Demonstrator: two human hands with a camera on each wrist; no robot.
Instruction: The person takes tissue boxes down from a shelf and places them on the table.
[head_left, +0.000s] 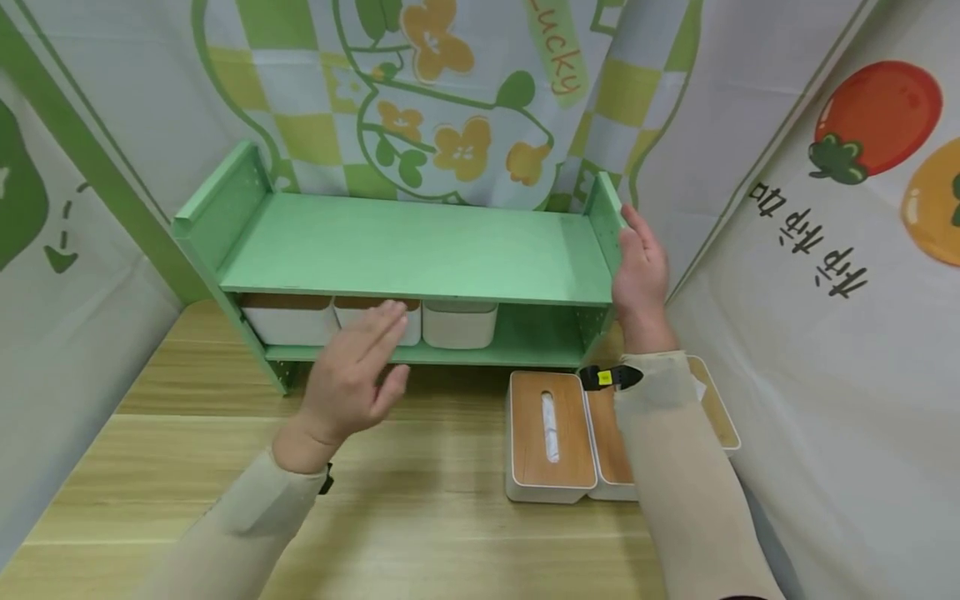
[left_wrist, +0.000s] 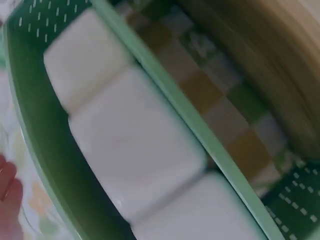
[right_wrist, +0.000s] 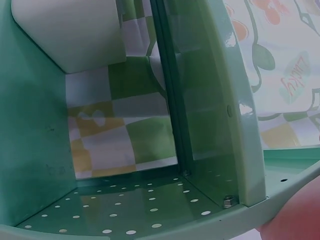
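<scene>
A green two-tier shelf point(head_left: 405, 246) stands on the wooden table. Three white boxes point(head_left: 459, 325) sit side by side on its lower tier, the left two with brown tops. My left hand point(head_left: 348, 379) is raised before the middle box point(left_wrist: 135, 145), fingers extended together and thumb apart, holding nothing. Against the outer face of the shelf's right side panel point(head_left: 603, 221) rests my right hand point(head_left: 643, 279), its fingers fairly straight. Only a blurred part of that hand point(right_wrist: 295, 215) shows in the right wrist view.
A tissue box point(head_left: 551, 433) with a wooden lid stands on the table point(head_left: 420, 517) before the shelf's right end. Beside it is a second wood-topped box point(head_left: 609, 433), partly behind my right forearm. A white-rimmed container point(head_left: 716, 400) lies farther right. Patterned curtain point(head_left: 465, 108) hangs behind.
</scene>
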